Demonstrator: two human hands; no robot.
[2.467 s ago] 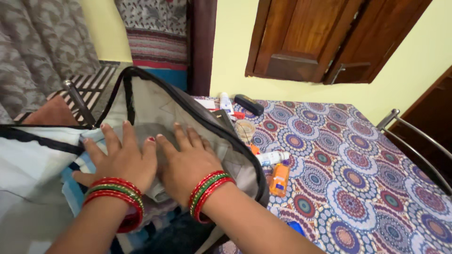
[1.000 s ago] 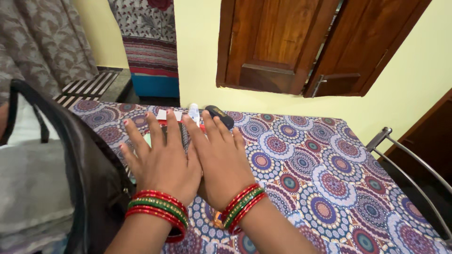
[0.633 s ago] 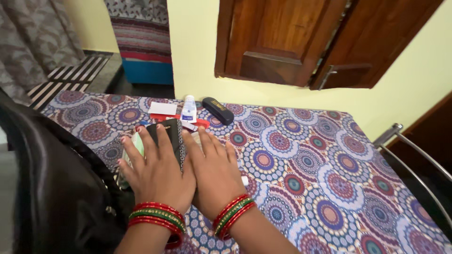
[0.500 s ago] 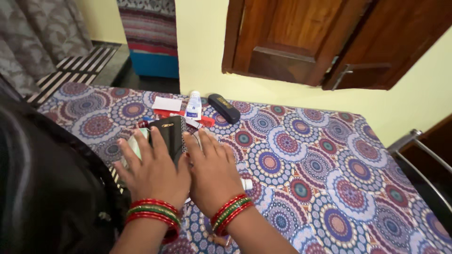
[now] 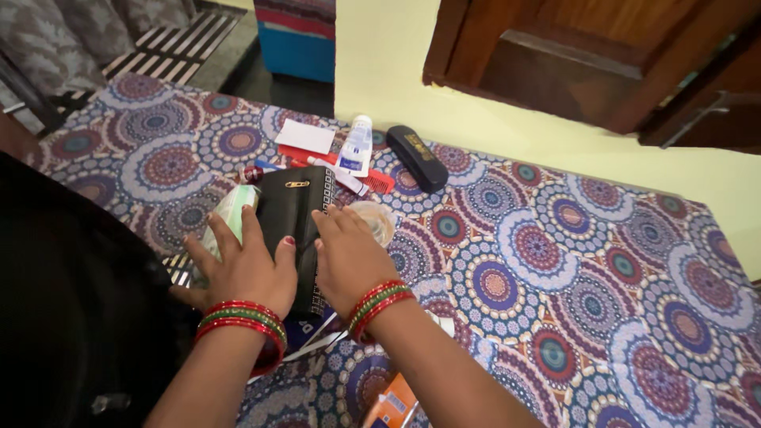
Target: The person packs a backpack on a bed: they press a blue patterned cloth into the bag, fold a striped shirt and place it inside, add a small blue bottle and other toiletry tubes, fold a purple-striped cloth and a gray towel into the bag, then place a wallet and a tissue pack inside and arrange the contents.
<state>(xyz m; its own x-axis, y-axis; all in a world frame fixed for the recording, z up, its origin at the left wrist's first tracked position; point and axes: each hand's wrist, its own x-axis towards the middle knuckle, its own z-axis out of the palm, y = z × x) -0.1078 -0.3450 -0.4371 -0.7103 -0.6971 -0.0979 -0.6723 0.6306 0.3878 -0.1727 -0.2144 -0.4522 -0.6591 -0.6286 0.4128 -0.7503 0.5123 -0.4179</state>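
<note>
A patterned cloth of blue, purple and red medallions (image 5: 602, 261) covers the table, which is pushed against a pale yellow wall (image 5: 380, 47), dark wooden shutters (image 5: 587, 55) open above it, while a striped mat (image 5: 170, 47) lies on the floor beyond, beside grey patterned curtains (image 5: 87, 32).

A desk (image 5: 602, 261) covered in a cloth of purple, blue and red circles bore a black wallet (image 5: 295, 214), a white tube (image 5: 356, 146), a black case (image 5: 417, 158), a white card (image 5: 305, 136), a red comb (image 5: 372, 179) and a clear round lid (image 5: 375, 220).
</note>
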